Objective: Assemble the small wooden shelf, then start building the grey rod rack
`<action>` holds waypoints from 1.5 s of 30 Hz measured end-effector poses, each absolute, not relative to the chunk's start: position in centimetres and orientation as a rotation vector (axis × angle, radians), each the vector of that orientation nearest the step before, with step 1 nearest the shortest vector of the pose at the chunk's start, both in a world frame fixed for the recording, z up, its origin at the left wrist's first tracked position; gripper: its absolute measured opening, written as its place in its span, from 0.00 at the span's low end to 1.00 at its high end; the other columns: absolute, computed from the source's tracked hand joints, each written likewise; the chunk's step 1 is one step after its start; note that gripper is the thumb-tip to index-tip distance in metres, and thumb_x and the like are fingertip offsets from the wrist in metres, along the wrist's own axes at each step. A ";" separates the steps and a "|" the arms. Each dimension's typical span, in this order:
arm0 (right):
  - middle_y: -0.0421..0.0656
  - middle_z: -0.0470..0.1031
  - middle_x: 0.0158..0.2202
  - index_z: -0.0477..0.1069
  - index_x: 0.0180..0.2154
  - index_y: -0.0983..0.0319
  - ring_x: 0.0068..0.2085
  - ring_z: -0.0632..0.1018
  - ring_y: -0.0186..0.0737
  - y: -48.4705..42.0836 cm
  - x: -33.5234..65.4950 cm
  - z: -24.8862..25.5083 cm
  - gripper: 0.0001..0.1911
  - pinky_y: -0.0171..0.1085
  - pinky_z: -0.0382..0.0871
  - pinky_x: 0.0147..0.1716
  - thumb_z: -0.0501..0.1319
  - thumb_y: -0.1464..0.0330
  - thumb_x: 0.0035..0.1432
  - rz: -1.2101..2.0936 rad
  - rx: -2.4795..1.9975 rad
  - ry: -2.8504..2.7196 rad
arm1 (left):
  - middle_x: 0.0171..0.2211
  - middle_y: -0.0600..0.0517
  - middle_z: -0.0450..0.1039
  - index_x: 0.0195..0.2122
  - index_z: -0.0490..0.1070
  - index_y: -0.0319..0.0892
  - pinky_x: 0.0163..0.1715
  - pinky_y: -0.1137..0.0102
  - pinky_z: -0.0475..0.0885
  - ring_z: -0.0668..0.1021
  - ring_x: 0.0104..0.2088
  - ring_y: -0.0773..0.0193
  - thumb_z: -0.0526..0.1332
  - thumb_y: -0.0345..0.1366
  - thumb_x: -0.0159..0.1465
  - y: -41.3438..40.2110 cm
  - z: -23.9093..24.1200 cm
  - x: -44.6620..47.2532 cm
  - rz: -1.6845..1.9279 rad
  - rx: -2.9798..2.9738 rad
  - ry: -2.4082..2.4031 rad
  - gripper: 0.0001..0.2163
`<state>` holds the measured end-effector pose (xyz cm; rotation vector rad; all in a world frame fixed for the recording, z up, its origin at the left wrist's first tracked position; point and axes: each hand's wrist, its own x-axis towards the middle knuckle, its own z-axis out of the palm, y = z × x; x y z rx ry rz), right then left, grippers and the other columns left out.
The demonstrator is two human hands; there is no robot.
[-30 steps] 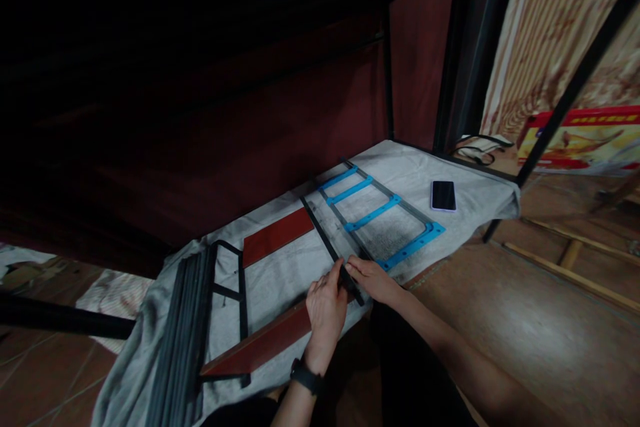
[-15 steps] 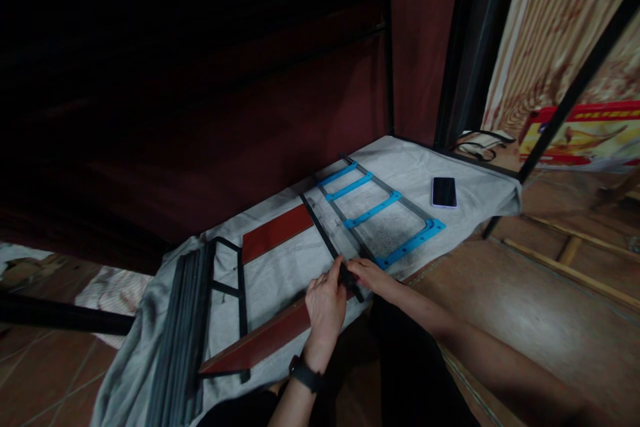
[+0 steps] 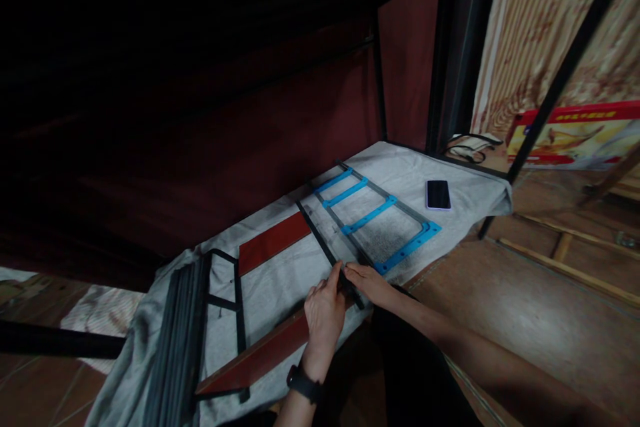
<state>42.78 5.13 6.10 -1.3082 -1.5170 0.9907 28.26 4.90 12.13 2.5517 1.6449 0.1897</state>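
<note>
Grey cloth (image 3: 280,280) covers a low worktop under a dark frame, where little has shifted in the past second — both hands stay pinched on the near end of a thin black bar (image 3: 327,255), left hand (image 3: 325,310) beside right hand (image 3: 367,280), alongside a blue-runged frame (image 3: 375,217).

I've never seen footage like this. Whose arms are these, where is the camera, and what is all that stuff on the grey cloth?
There is no machine here: the camera sits on a person's head, looking down at their own two bare hands. The left hand, with a dark watch at its wrist, and the right hand both touch the near end of a thin black bar lying on a grey cloth. Whether they grip it is hard to tell. Beside the bar lies a ladder-like frame with blue rungs, and beyond it a phone. Two red-brown panels and a bundle of dark rods lie to the left.
</note>
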 end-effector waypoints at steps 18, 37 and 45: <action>0.39 0.71 0.32 0.65 0.34 0.59 0.34 0.73 0.35 4.0 43.5 8.1 0.15 0.34 0.64 0.36 0.45 0.64 0.71 0.758 -1.373 -1.730 | 0.38 0.50 0.80 0.66 0.59 0.51 0.46 0.67 0.70 0.80 0.39 0.61 0.53 0.25 0.62 4.8 11.9 28.5 0.198 2.596 1.668 0.30; 0.40 0.74 0.35 0.69 0.40 0.60 0.35 0.75 0.35 4.6 44.1 7.8 0.11 0.34 0.66 0.36 0.49 0.68 0.69 0.622 -1.449 -1.924 | 0.38 0.50 0.79 0.66 0.58 0.50 0.46 0.69 0.71 0.80 0.39 0.62 0.55 0.23 0.60 5.1 11.2 28.3 0.208 2.665 1.666 0.32; 0.46 0.75 0.37 0.71 0.34 0.63 0.37 0.75 0.39 6.0 43.5 6.4 0.09 0.36 0.69 0.38 0.53 0.74 0.63 0.644 -1.452 -1.938 | 0.36 0.50 0.79 0.67 0.57 0.49 0.46 0.68 0.70 0.79 0.40 0.61 0.52 0.21 0.60 4.8 11.4 28.6 0.161 2.681 1.671 0.33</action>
